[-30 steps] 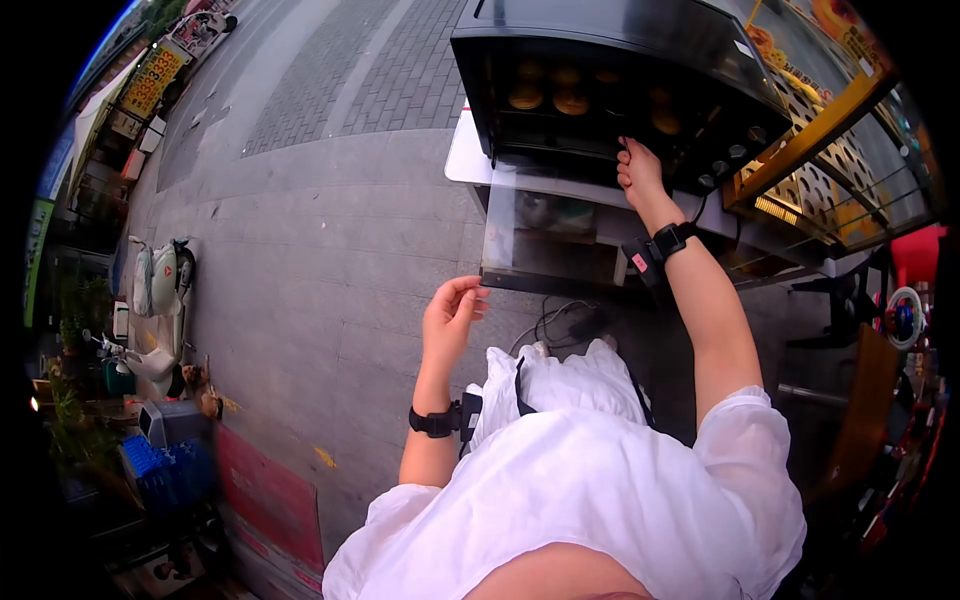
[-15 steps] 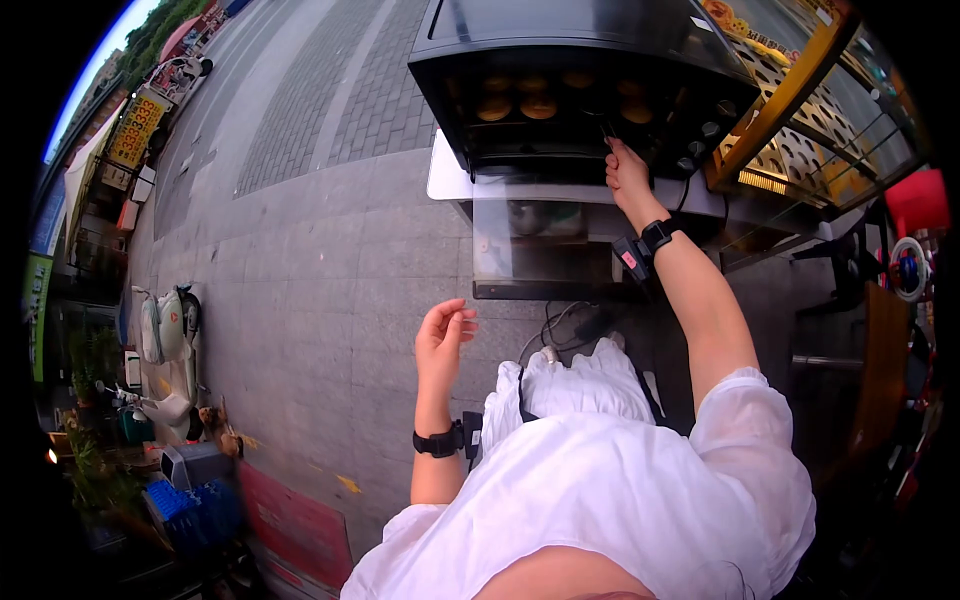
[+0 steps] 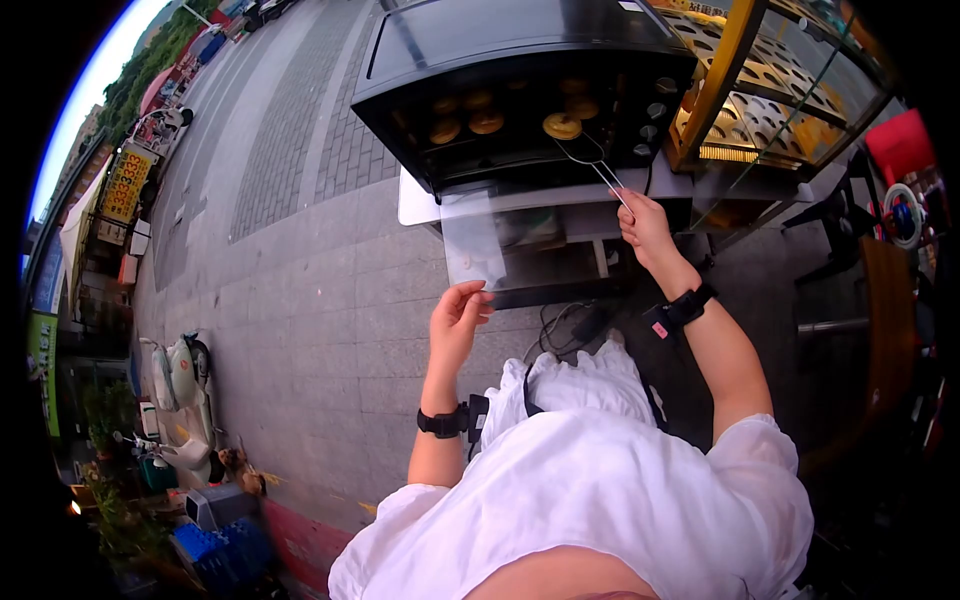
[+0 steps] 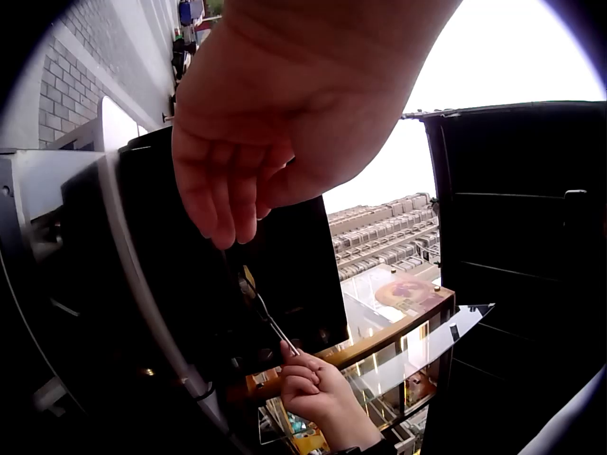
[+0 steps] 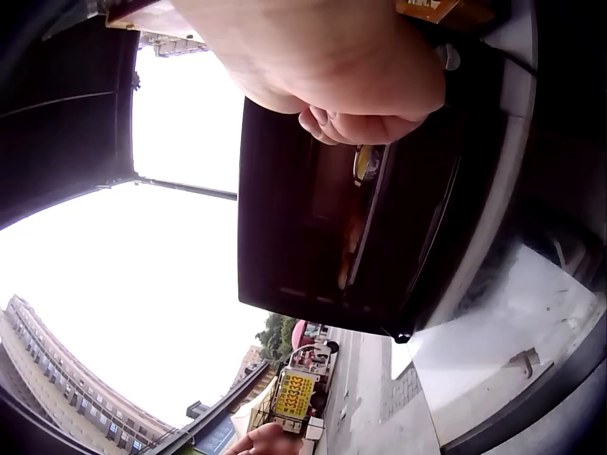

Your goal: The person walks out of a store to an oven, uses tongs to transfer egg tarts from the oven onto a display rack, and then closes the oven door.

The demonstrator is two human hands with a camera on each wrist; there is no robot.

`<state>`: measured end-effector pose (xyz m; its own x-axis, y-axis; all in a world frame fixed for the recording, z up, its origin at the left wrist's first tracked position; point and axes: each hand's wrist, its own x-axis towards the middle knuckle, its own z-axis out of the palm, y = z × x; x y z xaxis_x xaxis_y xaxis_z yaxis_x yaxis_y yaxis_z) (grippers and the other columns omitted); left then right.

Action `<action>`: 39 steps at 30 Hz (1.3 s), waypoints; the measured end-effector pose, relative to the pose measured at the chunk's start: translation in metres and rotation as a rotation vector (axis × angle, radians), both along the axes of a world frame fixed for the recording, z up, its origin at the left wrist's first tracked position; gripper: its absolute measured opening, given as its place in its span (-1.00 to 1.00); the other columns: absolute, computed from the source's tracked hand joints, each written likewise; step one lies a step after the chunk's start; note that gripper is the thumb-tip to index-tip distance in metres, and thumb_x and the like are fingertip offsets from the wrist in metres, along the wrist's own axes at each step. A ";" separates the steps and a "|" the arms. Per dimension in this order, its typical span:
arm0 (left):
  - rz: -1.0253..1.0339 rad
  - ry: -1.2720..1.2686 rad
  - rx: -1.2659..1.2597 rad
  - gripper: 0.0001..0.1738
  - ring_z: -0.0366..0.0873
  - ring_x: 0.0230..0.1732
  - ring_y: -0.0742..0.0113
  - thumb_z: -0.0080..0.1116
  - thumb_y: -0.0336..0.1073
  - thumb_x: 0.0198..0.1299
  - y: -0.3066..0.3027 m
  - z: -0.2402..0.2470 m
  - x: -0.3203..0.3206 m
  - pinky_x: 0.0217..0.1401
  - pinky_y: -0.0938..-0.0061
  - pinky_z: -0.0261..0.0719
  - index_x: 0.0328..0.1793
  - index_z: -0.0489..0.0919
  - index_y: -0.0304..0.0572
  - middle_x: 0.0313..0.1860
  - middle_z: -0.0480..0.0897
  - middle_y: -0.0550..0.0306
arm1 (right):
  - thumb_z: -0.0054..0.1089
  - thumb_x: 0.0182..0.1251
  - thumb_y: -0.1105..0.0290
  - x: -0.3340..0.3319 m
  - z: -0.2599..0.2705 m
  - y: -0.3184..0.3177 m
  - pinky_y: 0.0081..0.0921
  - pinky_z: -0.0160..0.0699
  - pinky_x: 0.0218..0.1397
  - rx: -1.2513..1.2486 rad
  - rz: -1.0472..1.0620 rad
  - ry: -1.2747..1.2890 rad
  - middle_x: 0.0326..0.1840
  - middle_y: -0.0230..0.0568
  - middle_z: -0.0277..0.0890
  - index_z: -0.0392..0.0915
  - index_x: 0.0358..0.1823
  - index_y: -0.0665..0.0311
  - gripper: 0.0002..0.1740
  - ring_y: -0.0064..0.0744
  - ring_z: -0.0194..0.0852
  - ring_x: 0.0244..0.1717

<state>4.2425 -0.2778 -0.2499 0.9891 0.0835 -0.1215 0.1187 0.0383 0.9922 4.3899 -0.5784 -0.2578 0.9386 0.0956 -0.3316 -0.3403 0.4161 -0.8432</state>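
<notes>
My right hand point(image 3: 648, 230) grips the handle of thin metal wire tongs point(image 3: 605, 176), fingers curled round it. At the far end of the tongs is a round yellow egg tart point(image 3: 562, 126), at the mouth of the black oven point(image 3: 520, 30). Several more tarts point(image 3: 486, 121) sit in rows inside. The oven's glass door point(image 3: 474, 240) hangs folded down toward me. By the door's near left corner is my left hand point(image 3: 455, 325), its fingers loosely bent and holding nothing. The left wrist view shows that palm and its hanging fingers point(image 4: 220, 204).
To the oven's right stands a yellow-framed glass cabinet point(image 3: 735, 95) with perforated racks. Oven knobs point(image 3: 648, 132) line the right side. A white table point(image 3: 417, 203) supports the oven. Cables point(image 3: 560, 325) lie on the paving by my feet. A scooter point(image 3: 185, 400) is parked at left.
My right hand has drawn back from the oven toward me, bringing the tongs and a tart to the opening. My left hand drifted off the door corner, then returned close to it.
</notes>
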 end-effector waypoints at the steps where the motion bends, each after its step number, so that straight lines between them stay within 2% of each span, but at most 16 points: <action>1: -0.013 -0.003 -0.009 -0.76 0.59 -0.25 0.45 -0.04 -0.37 0.33 -0.003 -0.003 0.002 -0.24 0.62 0.54 0.06 0.49 -0.28 -0.18 0.64 0.13 | -0.08 0.42 0.25 0.002 0.002 0.005 -0.76 -0.16 -0.76 -0.025 -0.004 -0.002 -0.68 -0.54 0.13 0.46 -0.08 0.30 -0.73 -0.78 -0.11 -0.78; 8: -0.007 -0.006 -0.006 -0.77 0.60 -0.25 0.44 -0.05 -0.38 0.33 -0.009 -0.004 -0.002 -0.24 0.61 0.55 0.05 0.48 -0.29 -0.19 0.64 0.12 | -0.06 0.42 0.24 0.067 -0.022 0.080 -0.69 -0.14 -0.77 0.010 -0.072 0.039 -0.67 -0.51 0.22 0.46 -0.20 0.19 -0.80 -0.73 -0.03 -0.77; 9: 0.000 -0.007 -0.008 -0.77 0.60 -0.25 0.44 -0.05 -0.38 0.33 -0.008 -0.005 -0.005 -0.24 0.61 0.55 0.05 0.48 -0.29 -0.19 0.64 0.11 | -0.05 0.41 0.23 0.079 -0.027 0.091 -0.73 -0.15 -0.77 0.039 -0.098 0.053 -0.65 -0.53 0.20 0.44 -0.14 0.19 -0.79 -0.76 -0.07 -0.77; 11: 0.043 0.002 -0.009 -0.76 0.60 -0.26 0.43 -0.05 -0.38 0.33 -0.004 -0.005 -0.012 -0.25 0.61 0.55 0.06 0.48 -0.29 -0.20 0.64 0.11 | -0.05 0.42 0.20 0.099 -0.032 0.108 -0.71 -0.14 -0.77 0.054 -0.156 0.081 -0.65 -0.53 0.21 0.46 -0.17 0.18 -0.78 -0.74 -0.06 -0.78; 18: 0.205 0.035 0.017 -0.77 0.60 -0.27 0.43 -0.04 -0.38 0.33 0.018 0.001 -0.039 -0.27 0.61 0.56 0.05 0.49 -0.29 -0.20 0.64 0.09 | -0.01 0.40 0.15 0.109 -0.032 0.115 -0.71 -0.13 -0.76 -0.029 -0.249 -0.006 -0.66 -0.56 0.18 0.51 -0.17 0.18 -0.74 -0.75 -0.04 -0.75; 22: 0.186 0.034 0.013 -0.77 0.61 -0.27 0.43 -0.03 -0.38 0.32 0.018 0.000 -0.037 -0.26 0.61 0.56 0.04 0.50 -0.29 -0.20 0.64 0.09 | -0.02 0.41 0.14 0.080 -0.020 0.083 -0.74 -0.14 -0.74 0.027 -0.161 -0.073 -0.68 -0.58 0.13 0.50 -0.11 0.19 -0.71 -0.78 -0.08 -0.75; 28: -0.011 0.012 -0.013 -0.76 0.61 -0.27 0.43 -0.03 -0.36 0.33 -0.010 0.004 -0.005 -0.24 0.60 0.55 0.05 0.49 -0.29 -0.19 0.65 0.10 | -0.06 0.44 0.19 -0.008 0.008 0.002 -0.77 -0.19 -0.75 0.089 -0.054 -0.121 -0.71 -0.58 0.12 0.51 -0.10 0.26 -0.70 -0.81 -0.12 -0.78; 34: -0.229 0.036 -0.021 -0.76 0.60 -0.24 0.43 -0.04 -0.36 0.33 -0.062 0.010 0.037 -0.21 0.60 0.55 0.07 0.48 -0.28 -0.16 0.63 0.12 | -0.08 0.44 0.25 -0.118 0.050 -0.108 -0.81 -0.14 -0.77 0.069 -0.003 -0.050 -0.75 -0.58 0.12 0.51 -0.11 0.35 -0.70 -0.83 -0.09 -0.81; 39: -0.422 0.024 -0.053 -0.75 0.58 -0.23 0.45 -0.04 -0.37 0.34 -0.122 0.011 0.074 -0.18 0.59 0.55 0.08 0.46 -0.27 -0.16 0.62 0.15 | -0.03 0.40 0.31 -0.195 0.088 -0.195 -0.81 -0.15 -0.80 0.009 -0.056 0.012 -0.80 -0.54 0.14 0.53 -0.21 0.42 -0.72 -0.83 -0.08 -0.83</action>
